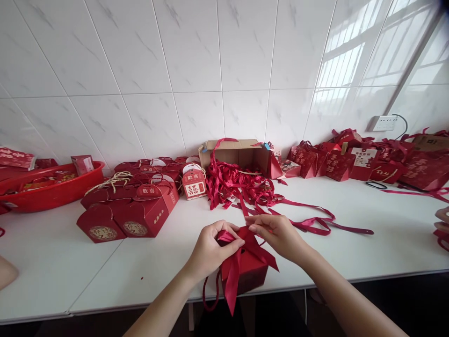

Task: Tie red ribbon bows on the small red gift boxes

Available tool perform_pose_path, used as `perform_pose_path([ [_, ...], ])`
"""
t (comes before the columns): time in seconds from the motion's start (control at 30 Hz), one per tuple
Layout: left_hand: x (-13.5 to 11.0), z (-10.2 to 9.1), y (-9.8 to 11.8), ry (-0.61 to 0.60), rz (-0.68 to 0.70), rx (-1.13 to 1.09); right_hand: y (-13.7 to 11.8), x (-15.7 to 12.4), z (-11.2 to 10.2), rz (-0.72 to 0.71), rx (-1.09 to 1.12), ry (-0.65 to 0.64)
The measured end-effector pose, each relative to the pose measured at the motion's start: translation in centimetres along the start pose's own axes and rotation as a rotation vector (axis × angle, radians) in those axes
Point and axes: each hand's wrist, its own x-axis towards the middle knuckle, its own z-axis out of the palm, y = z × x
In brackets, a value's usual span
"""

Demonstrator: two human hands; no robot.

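A small red gift box [248, 275] stands at the front edge of the white table [368, 234], with a red satin ribbon [234, 274] across its top. My left hand [210, 250] pinches a loop of that ribbon on the left side, fingers closed. Close beside it, my right hand [277, 234] pinches the ribbon from the right, thumb and forefinger pressed together. The two hands almost meet over the box top. Loose ribbon tails hang down past the table edge.
A heap of red ribbons [238, 185] spills from an open cardboard box [238, 152] at the back. Finished red gift boxes [136, 206] cluster at the left beside a red basin [49, 192]. More red boxes and bags [368, 161] line the back right. Another person's fingers [442, 220] show at the right edge.
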Motion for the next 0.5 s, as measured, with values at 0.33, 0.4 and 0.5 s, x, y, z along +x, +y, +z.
perform_pose_path([
  [0.33,-0.2,0.3,-0.1,0.043,-0.037,-0.03,1.6,-1.3,1.5,0.089,0.36,-0.011],
  [0.4,-0.2,0.2,0.0,0.044,-0.033,-0.019,1.7,-1.2,1.6,0.079,0.304,0.027],
  [0.5,-0.2,0.2,0.1,0.026,-0.036,-0.011,1.2,-0.9,1.0,0.019,0.121,0.058],
])
